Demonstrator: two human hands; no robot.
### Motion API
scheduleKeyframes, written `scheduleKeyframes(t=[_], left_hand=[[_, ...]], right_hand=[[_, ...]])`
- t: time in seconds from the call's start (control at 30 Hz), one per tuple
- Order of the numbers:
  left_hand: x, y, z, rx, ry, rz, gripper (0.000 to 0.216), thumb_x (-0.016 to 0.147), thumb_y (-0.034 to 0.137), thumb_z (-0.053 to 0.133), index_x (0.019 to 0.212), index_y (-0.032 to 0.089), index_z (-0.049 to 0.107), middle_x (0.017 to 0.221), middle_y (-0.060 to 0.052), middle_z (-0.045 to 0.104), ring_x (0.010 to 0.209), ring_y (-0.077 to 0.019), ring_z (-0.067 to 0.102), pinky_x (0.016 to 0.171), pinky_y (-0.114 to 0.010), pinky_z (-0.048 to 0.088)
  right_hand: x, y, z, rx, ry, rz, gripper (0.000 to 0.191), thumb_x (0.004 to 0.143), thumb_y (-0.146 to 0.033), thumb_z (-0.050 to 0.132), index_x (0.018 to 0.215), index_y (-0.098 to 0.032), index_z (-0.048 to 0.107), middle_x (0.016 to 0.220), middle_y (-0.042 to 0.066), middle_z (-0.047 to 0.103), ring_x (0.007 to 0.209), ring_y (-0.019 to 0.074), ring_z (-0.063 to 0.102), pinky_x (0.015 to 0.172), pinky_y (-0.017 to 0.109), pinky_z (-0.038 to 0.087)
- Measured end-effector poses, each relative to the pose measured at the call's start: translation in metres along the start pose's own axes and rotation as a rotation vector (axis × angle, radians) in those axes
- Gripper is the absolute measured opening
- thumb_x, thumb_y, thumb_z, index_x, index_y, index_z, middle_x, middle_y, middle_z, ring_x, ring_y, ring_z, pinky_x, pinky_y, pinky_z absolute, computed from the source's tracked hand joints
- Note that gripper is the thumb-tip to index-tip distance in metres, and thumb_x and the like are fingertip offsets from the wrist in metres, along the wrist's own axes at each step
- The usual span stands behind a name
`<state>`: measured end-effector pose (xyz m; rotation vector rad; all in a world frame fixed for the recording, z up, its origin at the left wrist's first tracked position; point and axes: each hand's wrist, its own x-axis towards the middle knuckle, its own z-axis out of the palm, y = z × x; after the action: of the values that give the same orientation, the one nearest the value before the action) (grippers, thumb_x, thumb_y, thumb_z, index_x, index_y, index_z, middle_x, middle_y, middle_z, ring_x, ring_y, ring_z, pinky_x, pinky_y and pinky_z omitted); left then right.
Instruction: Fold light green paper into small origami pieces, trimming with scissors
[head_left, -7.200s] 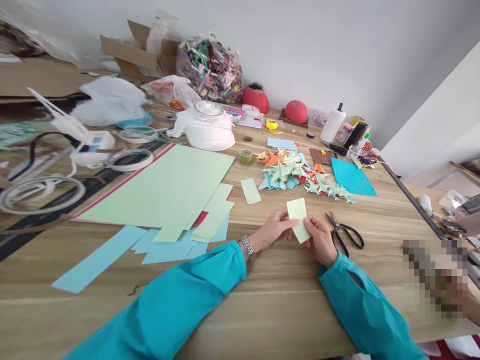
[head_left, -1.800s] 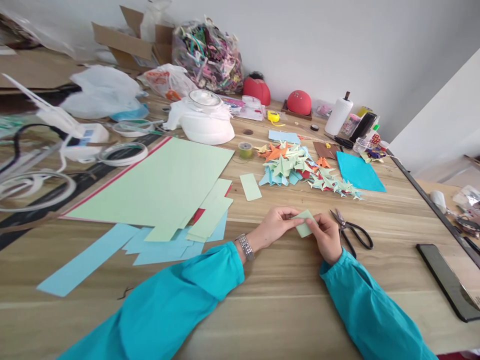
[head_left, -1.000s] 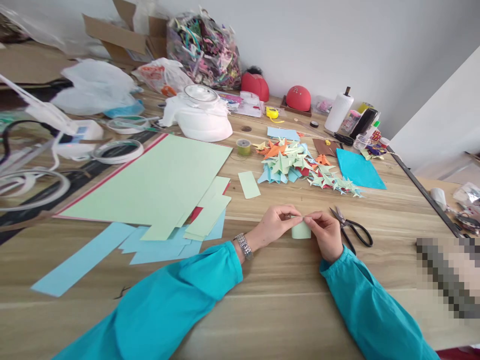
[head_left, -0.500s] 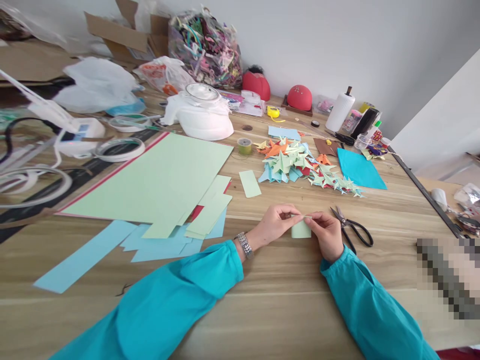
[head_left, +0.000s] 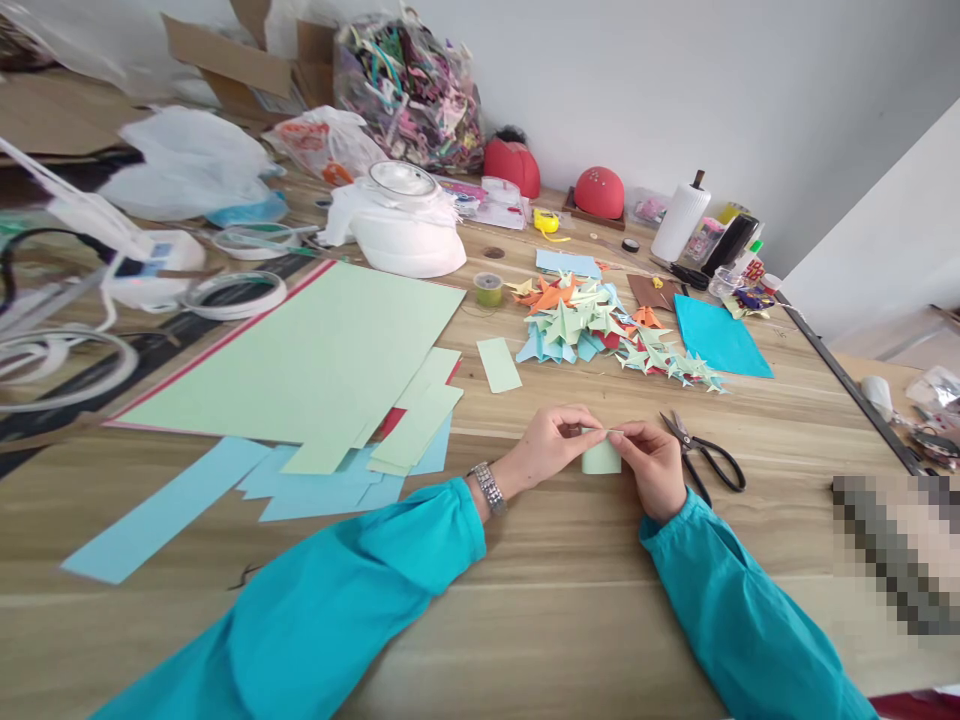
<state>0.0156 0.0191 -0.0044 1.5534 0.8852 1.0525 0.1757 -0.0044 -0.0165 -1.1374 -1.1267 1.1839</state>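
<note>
A small piece of pale green paper, bent over at its top edge, is pinched between both hands above the wooden table. My left hand, with a metal watch at the wrist, grips its upper left edge between thumb and fingers. At the upper right edge, my right hand pinches it the same way, fingertips almost meeting the left ones. Black-handled scissors lie just right of my right hand, blades apart. Beyond my left hand rests a flat green paper rectangle.
Folded paper stars in several colours are heaped farther back. A large green sheet and blue strips lie at left. A thread spool, a turquoise sheet and a white bottle stand or lie behind.
Both hands keep their pinch on the green paper, which has hardly moved. The whole view has shifted very slightly.
</note>
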Motion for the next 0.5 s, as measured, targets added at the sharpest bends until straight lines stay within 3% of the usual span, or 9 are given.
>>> scheduleKeyframes(t=[0.5], left_hand=[[0.0000,-0.0005,0.0002,-0.020,-0.006,0.012,0.017,0.074,0.030,0.063,0.071,0.014,0.068,0.073,-0.005,0.062,0.070,-0.0142,0.053,0.061,-0.025,0.041]], right_hand=[[0.0010,0.0005,-0.0007,-0.013,-0.003,-0.013,0.016,0.063,-0.034,0.076,0.069,-0.021,0.068,0.068,0.001,0.068,0.063,0.0148,0.059,0.060,0.028,0.048]])
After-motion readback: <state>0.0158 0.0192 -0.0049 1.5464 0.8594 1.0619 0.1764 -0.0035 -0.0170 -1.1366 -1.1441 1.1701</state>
